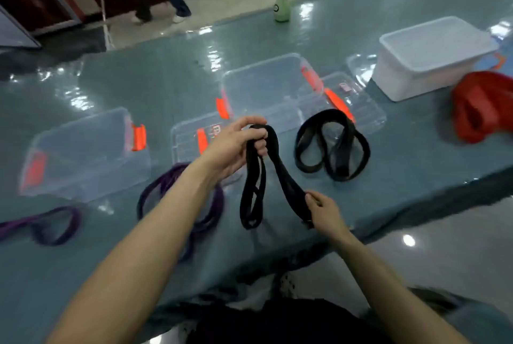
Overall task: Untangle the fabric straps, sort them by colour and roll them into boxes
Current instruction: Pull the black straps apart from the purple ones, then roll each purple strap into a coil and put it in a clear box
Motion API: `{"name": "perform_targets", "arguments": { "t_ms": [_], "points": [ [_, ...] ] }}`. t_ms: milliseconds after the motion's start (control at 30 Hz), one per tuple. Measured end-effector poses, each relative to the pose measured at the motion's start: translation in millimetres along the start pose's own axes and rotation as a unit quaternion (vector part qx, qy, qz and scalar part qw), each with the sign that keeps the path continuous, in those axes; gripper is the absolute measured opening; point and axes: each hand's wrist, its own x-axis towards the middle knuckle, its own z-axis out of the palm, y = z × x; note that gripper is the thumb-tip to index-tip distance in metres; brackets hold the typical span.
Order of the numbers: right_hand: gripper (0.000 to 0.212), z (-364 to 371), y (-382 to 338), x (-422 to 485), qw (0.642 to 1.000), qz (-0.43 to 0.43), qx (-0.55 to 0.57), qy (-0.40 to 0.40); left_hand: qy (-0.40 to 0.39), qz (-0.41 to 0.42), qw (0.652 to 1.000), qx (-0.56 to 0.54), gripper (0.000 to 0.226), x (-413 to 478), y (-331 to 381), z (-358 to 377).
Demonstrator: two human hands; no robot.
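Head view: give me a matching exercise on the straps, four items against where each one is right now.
Things
1. held black strap
2. second black strap
3. purple straps
4. red straps

Places
A. heaped at the far right, near the white lidded box
B. lying on the table, on the left side
C. lifted off the table, gripped by the left hand and the right hand
D. looped on the table, right of the hands

Pairs: 1-C, 2-D, 3-B, 4-A
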Motion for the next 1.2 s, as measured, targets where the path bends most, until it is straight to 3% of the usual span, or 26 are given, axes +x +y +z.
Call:
{"name": "perform_targets", "arguments": {
  "t_ms": [233,300,333,400,433,467,667,933,1067,1200],
  "points": [
    [0.029,-84,23,27,0.98,-0.04,-0.019,0.195,-0.063,-0.006,0.998,-0.011,0.019,88,-12,113],
    [0.025,-97,19,45,0.971,-0.035,-0.023,0.237,-0.063,0.0,0.995,0.079,0.02,121,-17,122],
    [0.024,-101,18,54,0.967,-0.025,-0.046,0.248,-0.055,0.001,0.979,0.197,0.028,138,-24,121],
    [0.026,-104,24,73,0.964,-0.008,-0.119,0.24,-0.04,-0.001,0.883,0.469,0.059,157,-52,107],
    [0.026,-102,29,81,0.963,-0.004,-0.146,0.226,-0.024,-0.012,0.839,0.544,0.072,157,-69,97],
    [0.025,-99,34,87,0.963,-0.007,-0.16,0.218,-0.007,-0.031,0.82,0.571,0.08,152,-86,86],
    [0.021,-83,45,102,0.953,-0.046,-0.196,0.227,-0.002,-0.044,0.797,0.603,0.064,112,-161,38],
    [0.044,-100,27,77,0.932,-0.018,-0.305,0.197,-0.024,0.013,0.77,0.638,0.059,116,-148,44],
    [0.042,-103,16,36,0.847,-0.025,-0.471,0.246,-0.016,0.082,0.735,0.673,0.052,98,-145,32],
    [0.02,-74,-2,4,0.8,-0.142,-0.528,0.249,-0.014,0.167,0.665,0.728,0.037,60,-144,-5]
  ]
}}
